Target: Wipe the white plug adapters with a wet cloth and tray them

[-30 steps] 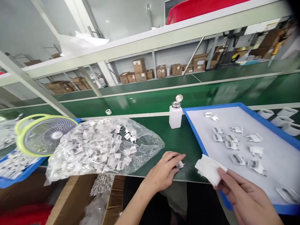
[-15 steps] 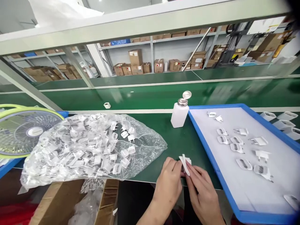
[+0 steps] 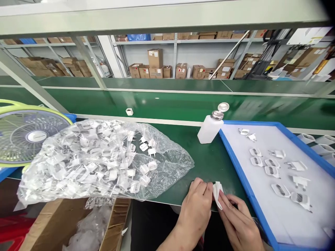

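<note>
The table (image 3: 183, 108) is green; the tray (image 3: 237, 167) rim blue; the plugs (image 3: 280, 190) white; the fan (image 3: 15, 104) rim yellow-green; the boxes (image 3: 155, 57) brown.

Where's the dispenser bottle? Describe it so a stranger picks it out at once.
Find the blue tray on the right. Just outside its far left corner stands the bottle. It alone is upright: white plastic with a shiny metal cap flipped open.

Small white folded wipe (image 3: 217, 194), held upright between left hand (image 3: 197, 205) and right hand (image 3: 237, 223).
</note>
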`<state>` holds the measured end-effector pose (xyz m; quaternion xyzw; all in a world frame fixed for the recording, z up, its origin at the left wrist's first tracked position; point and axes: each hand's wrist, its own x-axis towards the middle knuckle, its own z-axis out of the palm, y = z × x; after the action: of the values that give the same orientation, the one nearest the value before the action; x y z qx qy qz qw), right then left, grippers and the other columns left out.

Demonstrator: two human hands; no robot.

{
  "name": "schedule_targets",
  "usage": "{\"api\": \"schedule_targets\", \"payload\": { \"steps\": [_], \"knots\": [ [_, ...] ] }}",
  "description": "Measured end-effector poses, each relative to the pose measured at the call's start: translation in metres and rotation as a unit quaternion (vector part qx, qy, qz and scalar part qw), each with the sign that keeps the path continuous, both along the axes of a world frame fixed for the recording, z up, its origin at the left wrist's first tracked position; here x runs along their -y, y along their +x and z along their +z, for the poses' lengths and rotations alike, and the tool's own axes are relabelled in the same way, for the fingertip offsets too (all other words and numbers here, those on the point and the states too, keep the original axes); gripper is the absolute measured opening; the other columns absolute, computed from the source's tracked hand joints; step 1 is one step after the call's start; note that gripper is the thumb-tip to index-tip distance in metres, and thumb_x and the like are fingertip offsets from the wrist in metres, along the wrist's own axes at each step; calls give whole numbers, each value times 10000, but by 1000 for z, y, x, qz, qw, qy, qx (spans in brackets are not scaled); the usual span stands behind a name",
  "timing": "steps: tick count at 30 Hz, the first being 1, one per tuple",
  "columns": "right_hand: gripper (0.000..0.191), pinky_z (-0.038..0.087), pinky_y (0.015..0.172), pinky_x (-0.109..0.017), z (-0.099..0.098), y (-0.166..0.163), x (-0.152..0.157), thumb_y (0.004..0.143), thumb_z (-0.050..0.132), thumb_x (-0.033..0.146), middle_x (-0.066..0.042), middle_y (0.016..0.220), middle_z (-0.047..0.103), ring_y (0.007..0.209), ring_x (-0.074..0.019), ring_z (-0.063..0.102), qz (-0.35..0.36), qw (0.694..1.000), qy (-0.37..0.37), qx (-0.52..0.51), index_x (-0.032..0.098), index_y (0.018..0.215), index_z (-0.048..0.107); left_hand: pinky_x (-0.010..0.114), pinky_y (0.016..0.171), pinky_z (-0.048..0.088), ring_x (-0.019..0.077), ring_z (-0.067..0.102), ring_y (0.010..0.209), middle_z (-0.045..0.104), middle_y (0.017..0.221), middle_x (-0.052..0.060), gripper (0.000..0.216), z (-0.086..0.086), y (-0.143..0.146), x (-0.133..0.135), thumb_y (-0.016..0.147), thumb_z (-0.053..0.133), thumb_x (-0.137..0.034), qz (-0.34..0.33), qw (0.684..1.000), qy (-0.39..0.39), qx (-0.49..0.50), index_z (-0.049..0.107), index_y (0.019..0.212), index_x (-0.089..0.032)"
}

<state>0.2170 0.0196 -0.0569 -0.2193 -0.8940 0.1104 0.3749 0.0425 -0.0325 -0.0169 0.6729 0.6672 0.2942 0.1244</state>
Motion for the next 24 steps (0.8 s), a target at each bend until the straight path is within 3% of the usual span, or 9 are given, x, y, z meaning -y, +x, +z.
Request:
{"api": "schedule_targets", "payload": {
  "steps": [2, 5, 9, 12, 16, 20, 22, 24],
  "knots": [
    [637, 602, 868, -402, 1, -9, -2, 947, 572, 77, -82, 1268, 717, 1103, -274, 627, -19, 999, -47, -17, 297, 1535, 461, 368, 850, 619, 235, 601, 963, 647, 964, 68, 350, -1, 1, 0, 904, 437, 26, 4, 1000, 5, -2, 612, 1141, -163],
    [452, 607, 820, -369, 11, -21, -6, 979, 550, 148, -93, 1186, 734, 1027, -257, 640, -40, 992, -117, -36, 277, 1407, 621, 337, 808, 628, 223, 605, 942, 636, 963, 60, 348, -3, 3, -1, 891, 444, 40, 18, 1000, 9, 5, 615, 1102, -178],
    [317, 603, 762, -296, 33, -27, -7, 1016, 515, 232, -99, 1058, 731, 925, -222, 663, -56, 986, -153, -37, 242, 1258, 719, 325, 784, 632, 221, 612, 935, 644, 962, 67, 359, -4, 4, 1, 873, 433, 79, 26, 999, 29, 16, 622, 1060, -162],
    [286, 574, 732, -233, 49, -22, -3, 1027, 518, 320, -69, 952, 696, 830, -183, 669, -60, 963, -255, -52, 240, 1164, 756, 340, 791, 628, 218, 615, 925, 674, 999, 85, 347, 5, 2, 9, 925, 417, 49, -6, 995, 94, 21, 612, 1140, -142],
    [304, 565, 757, -252, 67, -13, 6, 936, 657, 466, -70, 936, 715, 802, -202, 657, -50, 866, -478, -137, 203, 973, 804, 385, 875, 624, 260, 655, 999, 719, 1090, 173, 322, 30, 2, 26, 979, 479, -42, -38, 966, 252, -39, 573, 1287, -39],
    [334, 601, 708, -330, 78, -11, 13, 774, 815, 520, -66, 792, 740, 750, -240, 678, -63, 731, -614, -290, 197, 859, 813, 356, 867, 627, 273, 686, 1031, 738, 1107, 193, 329, 51, 8, 37, 950, 561, -37, -42, 949, 307, -63, 599, 1276, -21],
    [354, 604, 634, -354, 79, -13, 16, 740, 832, 541, -81, 753, 743, 668, -241, 673, -44, 694, -641, -324, 194, 807, 811, 324, 816, 632, 245, 696, 996, 736, 1121, 177, 399, 53, 14, 37, 956, 538, -23, -37, 952, 301, -35, 569, 1351, -64],
    [373, 601, 595, -365, 77, -14, 20, 734, 828, 560, -97, 767, 753, 645, -250, 675, -20, 680, -656, -327, 194, 805, 814, 304, 734, 631, 209, 692, 895, 727, 1105, 148, 488, 50, 23, 33, 963, 513, -21, -3, 952, 305, 13, 520, 1436, -142]
  ]
}}
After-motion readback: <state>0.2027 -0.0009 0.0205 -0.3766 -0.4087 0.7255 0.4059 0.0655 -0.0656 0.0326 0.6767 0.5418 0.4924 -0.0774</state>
